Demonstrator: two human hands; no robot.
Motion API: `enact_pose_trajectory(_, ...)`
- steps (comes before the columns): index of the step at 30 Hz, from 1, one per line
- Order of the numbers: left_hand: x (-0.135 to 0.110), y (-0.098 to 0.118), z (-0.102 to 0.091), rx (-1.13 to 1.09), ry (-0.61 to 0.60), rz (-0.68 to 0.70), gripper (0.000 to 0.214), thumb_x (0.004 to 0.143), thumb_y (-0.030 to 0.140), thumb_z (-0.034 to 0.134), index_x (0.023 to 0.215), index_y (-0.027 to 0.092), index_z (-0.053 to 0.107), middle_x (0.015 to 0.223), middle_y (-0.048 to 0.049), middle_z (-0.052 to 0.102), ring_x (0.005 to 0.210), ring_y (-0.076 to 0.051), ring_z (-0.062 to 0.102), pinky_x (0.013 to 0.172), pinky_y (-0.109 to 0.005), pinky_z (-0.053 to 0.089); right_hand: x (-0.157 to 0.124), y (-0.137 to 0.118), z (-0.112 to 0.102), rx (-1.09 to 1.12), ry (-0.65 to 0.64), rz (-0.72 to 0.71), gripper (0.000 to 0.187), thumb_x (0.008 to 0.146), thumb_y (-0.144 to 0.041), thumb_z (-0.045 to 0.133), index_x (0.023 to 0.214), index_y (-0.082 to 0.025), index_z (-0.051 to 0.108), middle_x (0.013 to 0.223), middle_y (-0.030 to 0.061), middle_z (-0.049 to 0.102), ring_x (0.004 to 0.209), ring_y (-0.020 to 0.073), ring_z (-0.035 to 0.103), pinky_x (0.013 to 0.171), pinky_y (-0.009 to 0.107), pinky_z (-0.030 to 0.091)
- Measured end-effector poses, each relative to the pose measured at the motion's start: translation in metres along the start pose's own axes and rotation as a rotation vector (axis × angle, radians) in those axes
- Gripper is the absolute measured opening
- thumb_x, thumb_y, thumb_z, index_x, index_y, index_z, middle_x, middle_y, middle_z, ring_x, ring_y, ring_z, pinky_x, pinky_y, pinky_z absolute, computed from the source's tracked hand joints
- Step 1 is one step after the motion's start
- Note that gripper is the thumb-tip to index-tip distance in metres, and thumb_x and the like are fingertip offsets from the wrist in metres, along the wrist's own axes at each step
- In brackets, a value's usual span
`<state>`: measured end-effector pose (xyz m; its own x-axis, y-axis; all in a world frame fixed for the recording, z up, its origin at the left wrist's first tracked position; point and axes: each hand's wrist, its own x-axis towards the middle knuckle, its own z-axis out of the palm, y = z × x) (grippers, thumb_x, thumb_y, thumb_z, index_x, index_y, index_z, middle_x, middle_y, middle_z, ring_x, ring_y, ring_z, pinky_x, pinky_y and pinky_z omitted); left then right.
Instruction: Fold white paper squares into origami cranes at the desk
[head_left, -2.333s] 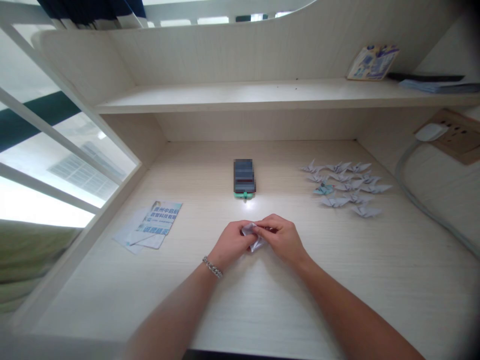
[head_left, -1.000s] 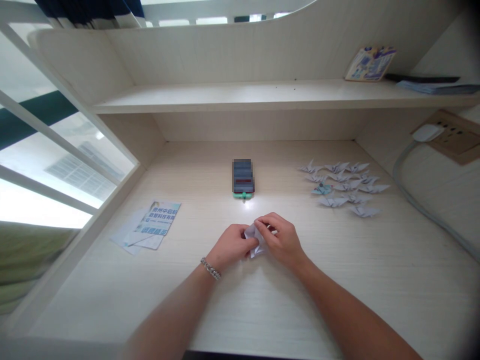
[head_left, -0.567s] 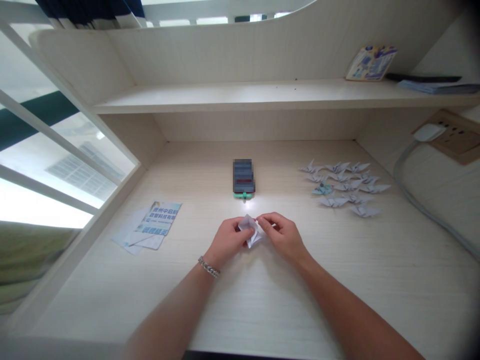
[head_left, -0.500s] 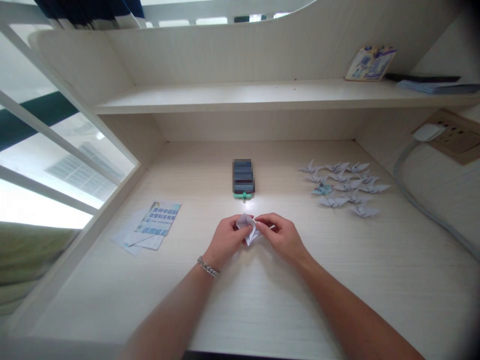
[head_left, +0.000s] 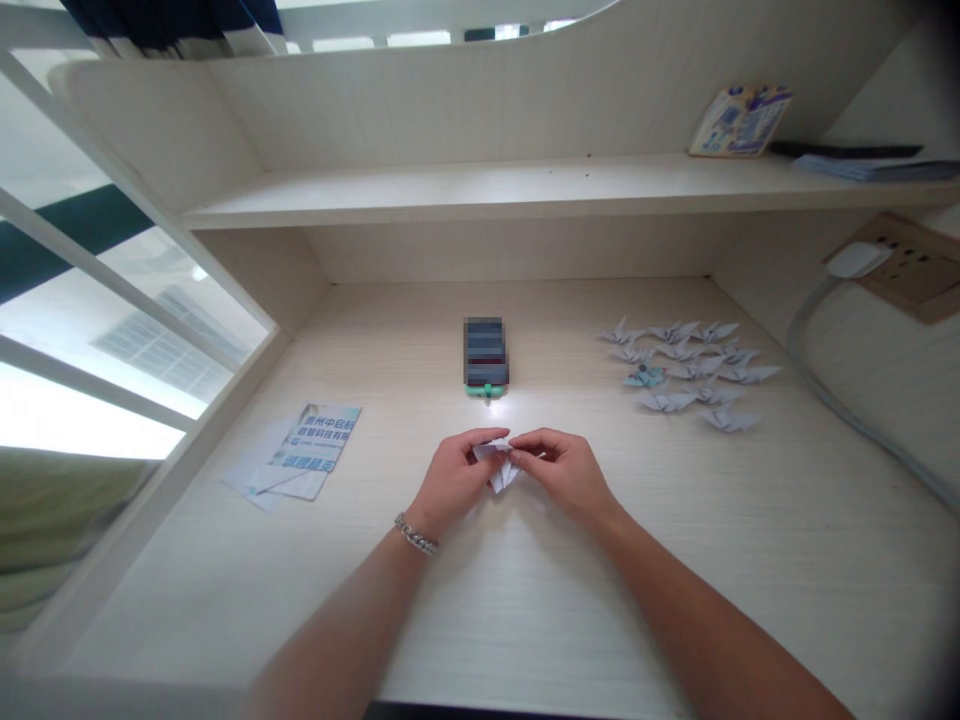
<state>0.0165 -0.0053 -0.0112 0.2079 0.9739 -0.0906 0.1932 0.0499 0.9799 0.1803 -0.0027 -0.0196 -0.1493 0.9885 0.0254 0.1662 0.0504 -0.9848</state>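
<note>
I have both hands at a small folded white paper (head_left: 505, 480), on the near side of the phone (head_left: 486, 350) on the pale table (head_left: 480, 620). The left hand (head_left: 452, 478), with a chain bracelet (head_left: 416, 535) at its wrist, has its grip pinching the paper's left side; the right hand (head_left: 568, 468) has its grip pinching the right. Right of the phone, I see rows of paper cranes (head_left: 697, 368), mostly white, one blue. Left of the phone and nearer, a printed card (head_left: 316, 450) overlaps pale sheets (head_left: 255, 472).
</note>
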Motion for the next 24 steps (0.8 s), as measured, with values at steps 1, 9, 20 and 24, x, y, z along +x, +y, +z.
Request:
enact_pose_trajectory(1, -0.0004, 0.0004, -0.0001, 0.014, 0.009, 0.025, 0.033, 0.076, 0.029, 0.058, 0.105, 0.015, 0.063, 0.103, -0.0099, 0.065, 0.087, -0.020, 0.061, 0.073, -0.028, 0.050, 0.0000, -0.0005, 0.0000, 0.005, -0.003, -0.006, 0.021, 0.070, -0.028, 0.065, 0.088, -0.018, 0.069, 0.082, 0.0060, 0.070, 0.074, 0.0190, 0.064, 0.066, 0.030, 0.051)
enact_pose_trajectory(9, -0.0047, 0.0057, 0.0027, 0.088, 0.085, 0.209, 0.034, 0.076, 0.016, 0.055, 0.109, 0.018, 0.061, 0.113, -0.0070, 0.061, 0.103, -0.019, 0.057, 0.089, -0.030, 0.046, -0.0023, -0.0035, 0.0001, 0.010, 0.008, -0.149, 0.022, 0.074, -0.024, 0.062, 0.095, -0.022, 0.068, 0.086, 0.0046, 0.065, 0.077, 0.0166, 0.060, 0.065, 0.027, 0.050)
enact_pose_trajectory(20, -0.0050, 0.0025, 0.0026, 0.036, 0.070, 0.238, 0.040, 0.073, 0.013, 0.058, 0.112, 0.017, 0.058, 0.112, -0.0093, 0.061, 0.098, -0.019, 0.059, 0.084, -0.031, 0.049, -0.0039, -0.0024, -0.0024, -0.112, -0.031, -0.260, 0.026, 0.078, -0.015, 0.056, 0.097, -0.027, 0.068, 0.086, 0.0032, 0.062, 0.072, 0.0134, 0.057, 0.060, 0.025, 0.045)
enact_pose_trajectory(24, -0.0055, 0.0035, 0.0029, 0.004, 0.072, 0.226, 0.039, 0.072, 0.016, 0.060, 0.111, 0.017, 0.059, 0.107, -0.0095, 0.063, 0.095, -0.019, 0.060, 0.082, -0.030, 0.050, -0.0029, -0.0007, -0.0035, -0.116, -0.035, -0.257, 0.025, 0.077, -0.014, 0.057, 0.095, -0.026, 0.069, 0.088, 0.0037, 0.064, 0.077, 0.0147, 0.059, 0.065, 0.026, 0.046)
